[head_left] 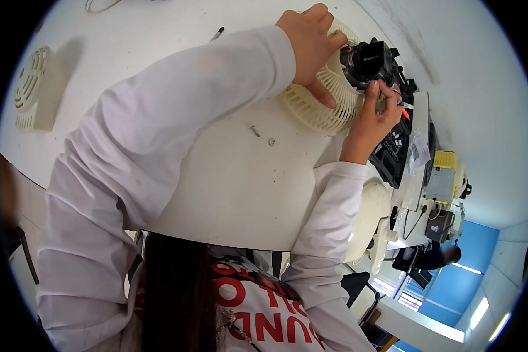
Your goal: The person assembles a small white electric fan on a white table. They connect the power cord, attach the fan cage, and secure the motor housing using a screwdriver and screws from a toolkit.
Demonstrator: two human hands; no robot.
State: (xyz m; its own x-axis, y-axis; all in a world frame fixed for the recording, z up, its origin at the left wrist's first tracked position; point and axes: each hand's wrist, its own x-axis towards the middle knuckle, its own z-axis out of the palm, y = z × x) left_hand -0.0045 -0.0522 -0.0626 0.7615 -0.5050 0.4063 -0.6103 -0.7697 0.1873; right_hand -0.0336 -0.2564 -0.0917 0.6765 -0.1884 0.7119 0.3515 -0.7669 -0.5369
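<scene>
A cream slotted fan housing (318,117) lies on the white table at the upper right, with a black motor part (369,61) seated in its middle. My left hand (314,53) grips the housing, thumb on the near slats and fingers over the far side. My right hand (376,120) is closed in a pinch against the near edge of the black part. Whatever sits between those fingertips is too small to make out. A screw (254,130) and a small round metal piece (271,142) lie on the table left of my right forearm.
A black tool case (388,158) with bits lies right of my right hand. Cream fan parts rest at the far left, a vented cover (38,88), and by my right sleeve, a rounded piece (366,220). A pen (217,33) lies behind my left sleeve. Someone (440,256) sits in the background.
</scene>
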